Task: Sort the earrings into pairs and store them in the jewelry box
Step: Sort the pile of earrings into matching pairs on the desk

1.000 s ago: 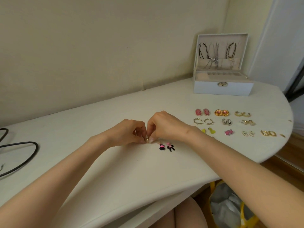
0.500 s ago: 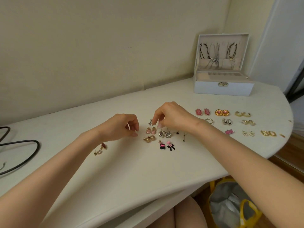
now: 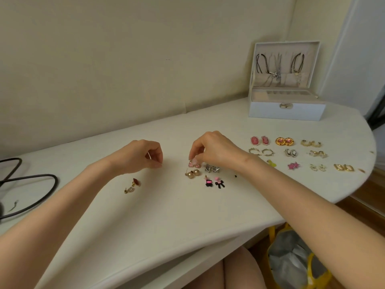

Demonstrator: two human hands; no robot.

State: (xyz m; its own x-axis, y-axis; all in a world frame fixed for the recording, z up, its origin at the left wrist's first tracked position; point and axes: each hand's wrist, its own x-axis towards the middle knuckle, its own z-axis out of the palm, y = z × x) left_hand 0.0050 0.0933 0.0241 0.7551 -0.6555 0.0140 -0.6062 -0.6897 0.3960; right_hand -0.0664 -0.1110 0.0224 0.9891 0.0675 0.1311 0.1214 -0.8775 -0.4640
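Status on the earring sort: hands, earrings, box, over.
Left hand curled, contents unclear; right hand pinching pink earrings. Sorted pairs on table; box open, back right. Nothing blocking.

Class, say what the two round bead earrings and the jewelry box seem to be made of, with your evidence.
Bead earrings: likely faux pearl, champagne satin sheen, on a gold-toned metal post. Jewelry box: probably white leatherette outside, smooth matte; pale velvety lining; shiny metal clasp.
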